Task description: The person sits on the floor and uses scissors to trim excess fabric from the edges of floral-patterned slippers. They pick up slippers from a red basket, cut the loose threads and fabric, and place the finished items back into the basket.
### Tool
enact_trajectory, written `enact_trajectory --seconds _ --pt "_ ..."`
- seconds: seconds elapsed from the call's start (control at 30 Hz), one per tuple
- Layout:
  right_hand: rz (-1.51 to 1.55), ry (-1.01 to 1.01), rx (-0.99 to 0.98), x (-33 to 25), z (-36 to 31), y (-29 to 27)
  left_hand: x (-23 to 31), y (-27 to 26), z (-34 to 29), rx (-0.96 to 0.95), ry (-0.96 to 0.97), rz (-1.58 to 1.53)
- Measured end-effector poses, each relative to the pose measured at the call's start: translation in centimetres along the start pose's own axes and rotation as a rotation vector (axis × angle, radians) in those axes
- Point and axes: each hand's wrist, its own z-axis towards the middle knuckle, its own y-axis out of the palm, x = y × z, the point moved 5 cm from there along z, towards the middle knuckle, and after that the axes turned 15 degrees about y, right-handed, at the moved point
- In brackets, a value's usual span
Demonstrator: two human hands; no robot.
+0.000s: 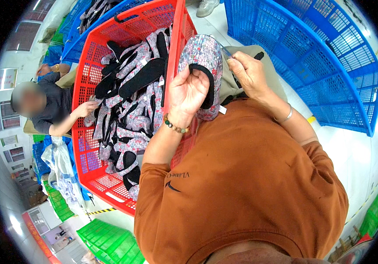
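A grey floral slipper [201, 49] with a black-trimmed opening is held up in front of me. My left hand [187, 93] grips it, with the fingers reaching into the opening and the thumb outside. Close to the slipper's right edge, my right hand [251, 75] is closed in a pinch on a thin metallic tool [226, 51]; its exact kind is not clear. A small white tag [222, 110] sticks out at the slipper's lower end. Just to the left, a red plastic crate [176, 53] holds many similar slippers [129, 121], some showing black soles [142, 78].
Across the red crate sits another person [43, 103], one hand [87, 108] at its far rim. Large blue crates [281, 48] stand at the right. Green crates [109, 242] lie at the lower left, near black-and-yellow floor tape [103, 211].
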Motion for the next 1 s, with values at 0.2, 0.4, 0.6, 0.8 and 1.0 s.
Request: enact_trajectory --seconds 0.2,0.4,0.6,0.8,1.0 --pt "0.338 0.175 -0.144 2.1 1.4 -1.2 -0.3 0.4 -0.8 -0.045 -0.063 0.140" --pt "0.495 0.505 -0.590 3.1 1.4 0.5 -1.4 0.3 -2.4 -0.487 -0.202 0.990" --pt "0.424 0.466 -0.897 5.5 -0.5 5.3 -3.0 -1.2 -4.1 -0.911 -0.277 1.472" --pt "0.767 0.807 -1.079 8.3 -2.0 7.4 -3.7 1.3 -4.4 -1.101 -0.207 1.505" --pt "0.835 0.664 -1.173 6.6 -2.3 7.4 -3.3 1.3 -4.7 -1.165 -0.269 1.590"
